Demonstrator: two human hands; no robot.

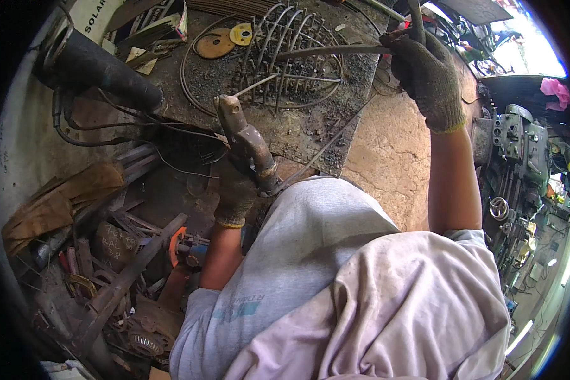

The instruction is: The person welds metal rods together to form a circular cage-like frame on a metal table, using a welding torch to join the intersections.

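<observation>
My gloved left hand is closed around a worn welding electrode holder. A thin electrode sticks out of its jaws toward a metal frame of curved rods and several short pegs, lying on the dirty steel table. Raised at the upper right, my gloved right hand grips a dark, flat metal bar. This bar tapers leftward over the frame. Another dark bar rises above the same hand; I cannot tell whether the two are joined.
A brown disc and a yellow disc lie beside the frame. At the left are a dark cylinder and cables. Scrap metal heaps up below. Green machinery stands at the right beyond the cracked floor.
</observation>
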